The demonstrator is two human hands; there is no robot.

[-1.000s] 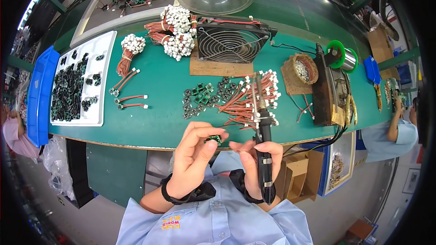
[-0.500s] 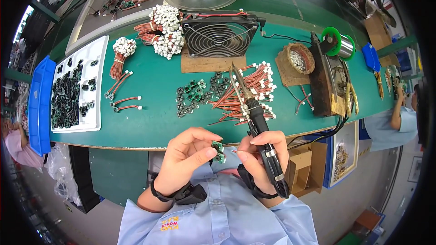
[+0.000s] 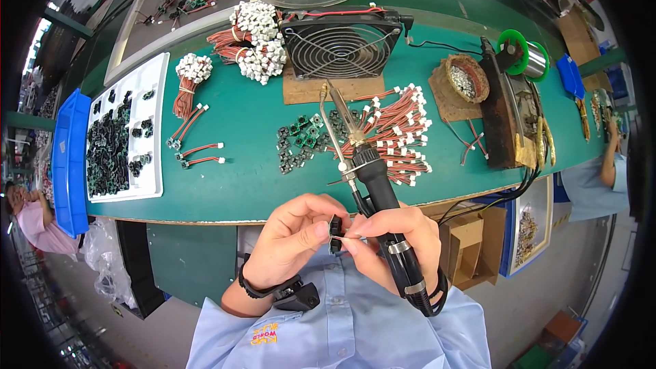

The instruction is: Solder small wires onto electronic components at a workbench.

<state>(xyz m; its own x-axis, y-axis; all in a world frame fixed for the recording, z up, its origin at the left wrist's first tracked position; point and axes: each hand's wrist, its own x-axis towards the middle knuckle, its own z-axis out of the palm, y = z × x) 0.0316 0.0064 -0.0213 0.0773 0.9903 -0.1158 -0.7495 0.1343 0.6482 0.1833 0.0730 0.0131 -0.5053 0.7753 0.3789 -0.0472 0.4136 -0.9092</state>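
Left hand: in the head view, the left hand [image 3: 290,242] pinches a small circuit board [image 3: 335,229] between thumb and fingers.
Circuit board: upright in front of the table's near edge, above the shirt.
Right hand: the right hand [image 3: 403,239] grips a black soldering iron [image 3: 380,188], its thumb and forefinger close together at the circuit board; whatever is between those two is too small to tell.
Soldering iron: slanted, its metal end pointing away from the person, over the table [image 3: 239,106].
Table middle: small square parts [image 3: 301,138] lie beside a spread of red wires [image 3: 403,130] with white plugs.
Table back: a black fan [image 3: 342,48] stands beside bundled wires [image 3: 260,44].
Table left: a white tray [image 3: 152,174] of dark parts, with a blue bin [image 3: 66,164] next to it.
Table right: a round bowl [image 3: 447,76] sits near a green spool [image 3: 517,55].
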